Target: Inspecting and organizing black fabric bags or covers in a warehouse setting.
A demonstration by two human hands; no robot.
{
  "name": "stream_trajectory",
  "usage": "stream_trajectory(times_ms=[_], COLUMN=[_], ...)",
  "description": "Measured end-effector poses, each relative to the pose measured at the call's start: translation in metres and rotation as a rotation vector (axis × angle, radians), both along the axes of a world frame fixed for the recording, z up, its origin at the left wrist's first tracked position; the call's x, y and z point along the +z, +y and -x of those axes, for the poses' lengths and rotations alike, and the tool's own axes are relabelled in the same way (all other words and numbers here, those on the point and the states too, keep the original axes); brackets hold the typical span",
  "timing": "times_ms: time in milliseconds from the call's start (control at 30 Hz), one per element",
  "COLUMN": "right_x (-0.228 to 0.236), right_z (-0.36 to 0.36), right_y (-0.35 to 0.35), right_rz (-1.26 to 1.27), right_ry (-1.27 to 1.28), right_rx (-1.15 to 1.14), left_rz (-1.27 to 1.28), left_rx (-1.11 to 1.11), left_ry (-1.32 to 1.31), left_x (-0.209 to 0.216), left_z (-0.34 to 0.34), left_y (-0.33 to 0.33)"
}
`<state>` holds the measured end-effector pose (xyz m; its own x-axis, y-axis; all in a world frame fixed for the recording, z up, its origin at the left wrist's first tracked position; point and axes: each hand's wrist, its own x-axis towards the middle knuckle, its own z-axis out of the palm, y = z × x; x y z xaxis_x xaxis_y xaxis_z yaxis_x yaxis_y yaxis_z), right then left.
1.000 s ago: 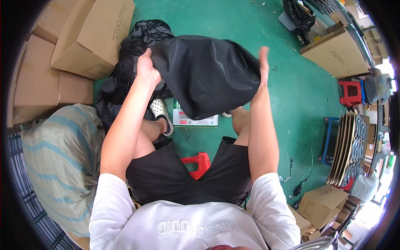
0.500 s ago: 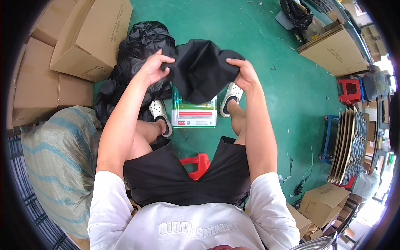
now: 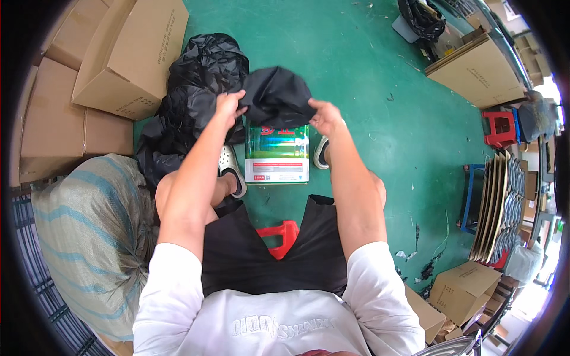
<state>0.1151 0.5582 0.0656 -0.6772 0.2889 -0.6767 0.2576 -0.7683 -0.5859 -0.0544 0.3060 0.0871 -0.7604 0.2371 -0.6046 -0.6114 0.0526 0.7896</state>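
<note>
A limp piece of black cloth (image 3: 276, 98), bunched into a rounded shape, hangs between my two hands; its exact kind does not show. My left hand (image 3: 229, 109) pinches its left edge, thumb against fingers. At its right edge my right hand (image 3: 325, 117) grips it the same way. Below and behind the cloth is a green and white box-shaped tin (image 3: 276, 155) on the floor between my feet, its far end covered by the cloth. A crumpled heap of black plastic or fabric (image 3: 205, 77) lies just left of my left hand.
Cardboard boxes (image 3: 127, 56) are stacked at the left, above a striped woven sack (image 3: 86, 231). A red stool (image 3: 279, 237) shows between my thighs. Along the right are another red stool (image 3: 497, 129), a rack of stacked sheets (image 3: 490, 207) and an open carton (image 3: 462, 288).
My hands have come closer together, the right one moving left and slightly down. The cloth, spread wide before, is now narrower and rounder, and more of the tin shows beneath it.
</note>
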Motion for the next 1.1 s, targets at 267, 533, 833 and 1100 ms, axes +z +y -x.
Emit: stream_trajectory(times_ms=[267, 533, 833, 1100], right_x=[-0.012, -0.02, -0.085, -0.055], right_z=[-0.02, -0.025, -0.043, -0.101], right_y=[-0.051, -0.05, -0.064, -0.142], right_rz=[-0.634, -1.055, -0.505, -0.507], right_ry=[-0.374, -0.374, -0.604, -0.744], right_rx=[0.034, -0.135, -0.216, -0.229], left_rz=[0.1, 0.583, 0.202, 0.411], left_rx=[-0.192, -0.258, 0.121, 0.179], left_ry=[0.2, 0.832, -0.037, -0.092], left_x=[-0.044, -0.042, -0.089, -0.068], left_z=[-0.076, -0.078, -0.104, -0.172], left_y=[-0.022, -0.025, -0.074, -0.099])
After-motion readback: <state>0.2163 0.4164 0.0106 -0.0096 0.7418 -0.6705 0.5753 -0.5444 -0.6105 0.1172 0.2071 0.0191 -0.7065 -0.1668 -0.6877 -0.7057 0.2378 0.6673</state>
